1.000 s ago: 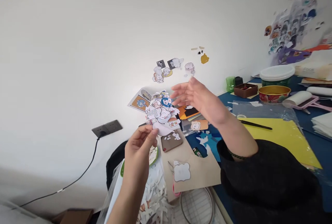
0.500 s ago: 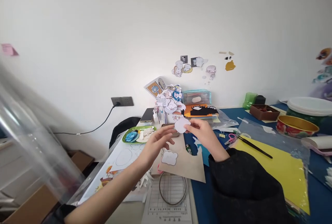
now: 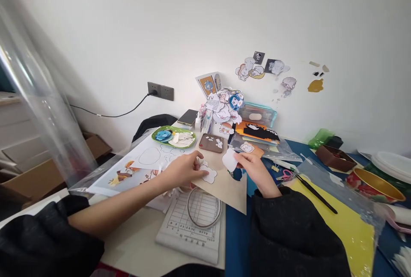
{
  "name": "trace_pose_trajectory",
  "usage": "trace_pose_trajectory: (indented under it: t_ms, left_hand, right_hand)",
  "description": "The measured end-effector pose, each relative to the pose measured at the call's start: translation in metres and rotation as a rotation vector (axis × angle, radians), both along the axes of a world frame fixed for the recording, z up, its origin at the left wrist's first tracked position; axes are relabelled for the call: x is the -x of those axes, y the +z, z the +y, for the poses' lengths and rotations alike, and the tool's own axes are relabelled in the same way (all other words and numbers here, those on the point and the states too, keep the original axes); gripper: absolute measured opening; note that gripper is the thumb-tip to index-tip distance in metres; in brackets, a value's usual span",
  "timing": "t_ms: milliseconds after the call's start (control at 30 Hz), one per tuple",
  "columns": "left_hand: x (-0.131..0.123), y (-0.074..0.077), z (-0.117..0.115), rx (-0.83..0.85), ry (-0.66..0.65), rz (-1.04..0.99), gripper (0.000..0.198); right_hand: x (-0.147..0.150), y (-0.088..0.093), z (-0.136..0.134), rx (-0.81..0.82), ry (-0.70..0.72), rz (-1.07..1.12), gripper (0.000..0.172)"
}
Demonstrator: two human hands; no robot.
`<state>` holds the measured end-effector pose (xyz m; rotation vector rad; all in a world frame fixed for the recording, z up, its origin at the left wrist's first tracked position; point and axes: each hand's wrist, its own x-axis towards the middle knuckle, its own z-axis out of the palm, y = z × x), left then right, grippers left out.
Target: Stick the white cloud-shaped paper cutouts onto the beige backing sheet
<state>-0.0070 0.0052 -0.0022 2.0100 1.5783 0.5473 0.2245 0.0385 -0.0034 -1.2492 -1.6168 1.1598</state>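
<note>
Between the thumb and fingers of my right hand (image 3: 257, 172) is a small white paper cutout (image 3: 229, 160) with a wavy edge, raised above the beige sheet. My left hand (image 3: 186, 168) reaches in low from the left. Its thumb rests at the edge of another white, dark-outlined cutout (image 3: 209, 175) lying on the beige sheet (image 3: 229, 193). The left fingers are curved and apart from the thumb; part of that cutout is hidden behind them. Behind both hands is a brown flat case (image 3: 212, 143) with white patterns.
A green tray (image 3: 156, 137) with blue and white paper pieces stands left. A metal ring (image 3: 189, 215) lies on a printed form (image 3: 180, 225). To the right are pink scissors (image 3: 285, 175), a black pen-like tool (image 3: 316, 193), yellow paper (image 3: 337, 221) and a gold tin (image 3: 375, 183).
My left hand has moved down from beside the raised cutout to the one on the beige sheet. My right hand still holds its cutout, now turned. The view has tilted and shifted.
</note>
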Motion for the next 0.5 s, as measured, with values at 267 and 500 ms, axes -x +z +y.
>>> trace_pose_trajectory:
  t_ms: [267, 500]
  left_hand:
    - [-0.003, -0.005, 0.005, 0.073, -0.022, -0.509, 0.044]
    - [-0.002, 0.001, -0.001, 0.301, 0.069, -0.814, 0.026]
  right_hand:
    - [0.004, 0.001, -0.006, -0.087, -0.031, -0.106, 0.036]
    - [0.001, 0.009, -0.013, -0.063, 0.142, -0.160, 0.036]
